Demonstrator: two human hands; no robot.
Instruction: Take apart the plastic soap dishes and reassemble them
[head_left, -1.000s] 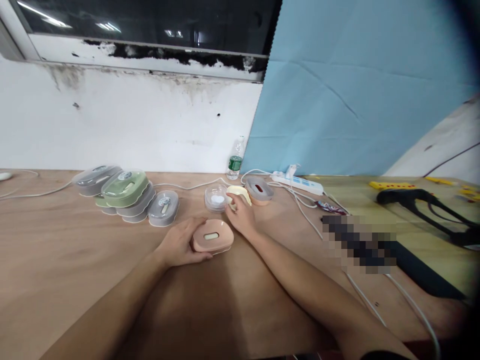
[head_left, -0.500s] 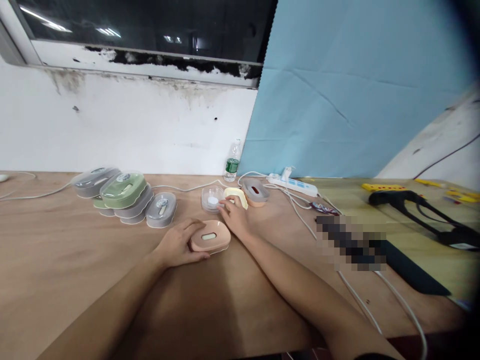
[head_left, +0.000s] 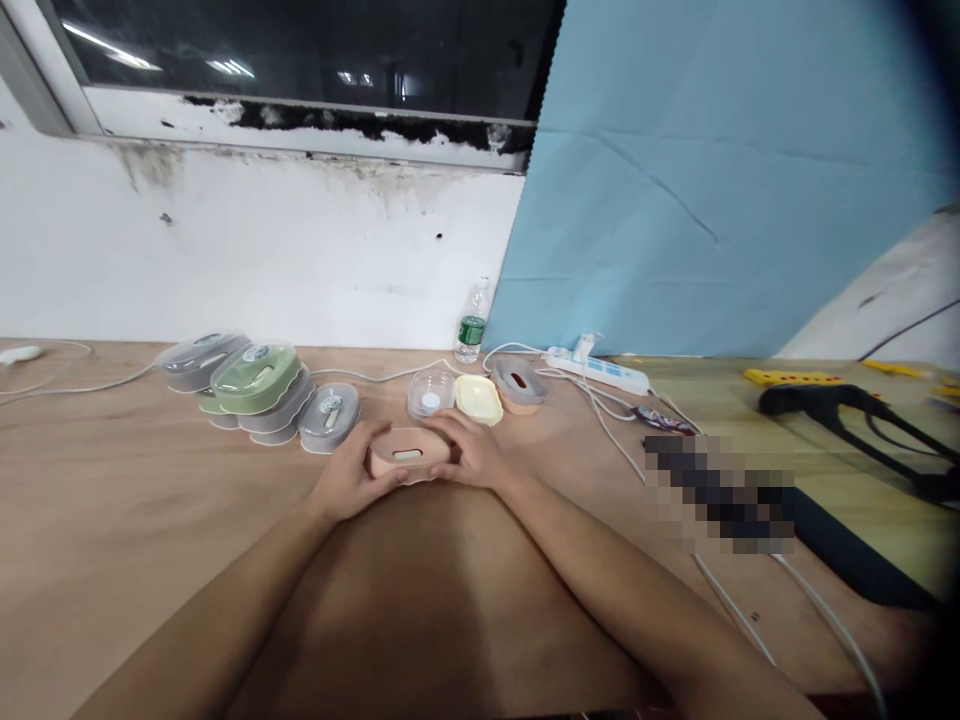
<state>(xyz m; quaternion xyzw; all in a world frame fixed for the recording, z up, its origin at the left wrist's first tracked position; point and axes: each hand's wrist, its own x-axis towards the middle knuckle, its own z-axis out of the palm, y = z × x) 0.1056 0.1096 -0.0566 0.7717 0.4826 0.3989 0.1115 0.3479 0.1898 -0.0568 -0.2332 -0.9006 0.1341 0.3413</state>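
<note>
A peach-coloured oval plastic box [head_left: 411, 442] with a slot in its top and a clear rim below sits low over the table in front of me. My left hand [head_left: 349, 478] grips its left end, thumb along the near side. Its right end is held by my right hand [head_left: 477, 455], fingers over the far edge and thumb on the near side. Just behind are a small clear container [head_left: 433, 388] with a white round spot and a shallow pale-yellow tray [head_left: 480, 402]. Beside them stands another peach box [head_left: 520, 388] with a translucent cover.
Stacked grey and green lidded boxes [head_left: 256, 380] stand at the left, with a single grey box [head_left: 330, 420] beside them. A water bottle [head_left: 472, 322] is against the wall. At the right lie a white power strip [head_left: 598, 370], cables and a black frame-like object [head_left: 832, 405].
My right hand has come back from the yellow tray to the right end of the peach box. The box has tilted slightly and shifted away from me; the yellow tray is now uncovered.
</note>
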